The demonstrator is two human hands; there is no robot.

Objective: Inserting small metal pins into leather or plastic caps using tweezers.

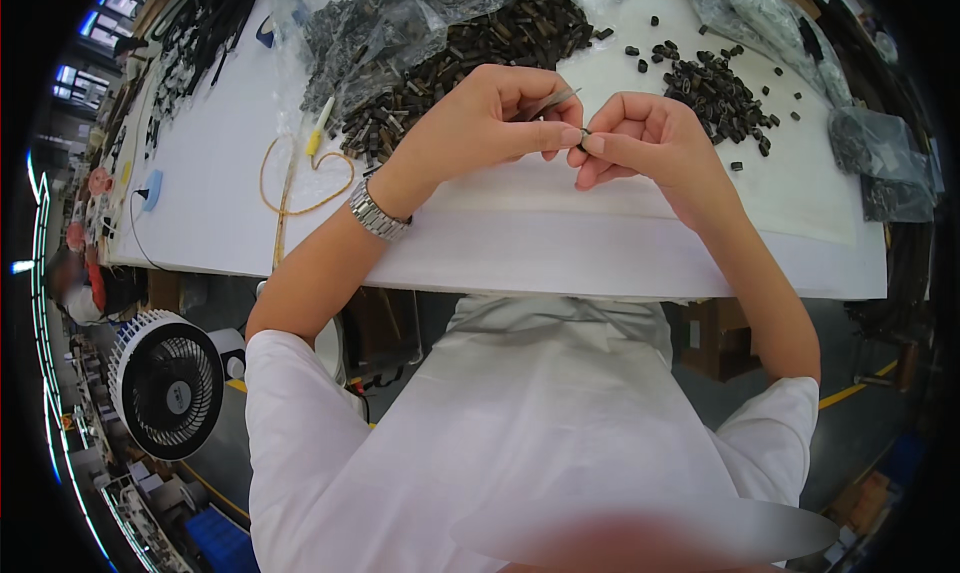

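Observation:
Over the white table (640, 248), my two hands meet fingertip to fingertip. A small dark piece (584, 137) is pinched there, mostly covered by the fingers. My right hand (650, 143) is closed on it with thumb and fingers, and the left thumb tip touches it. My left hand (490, 118) is also closed, with a thin pointed metal tool (552, 103) lying across its curled fingers; its other end is hidden. Beyond the left hand spreads a large heap of small dark brown pieces (510, 33). A smaller pile of dark ring-like pieces (712, 93) lies beyond the right hand.
Clear plastic bags (400, 18) partly cover the large heap; another bag (890, 158) sits at the right edge. Left of my wrist are a yellow-and-white pen-like tool (319, 128) and a looped cord (268, 183). A black-and-white fan (170, 383) stands left of me.

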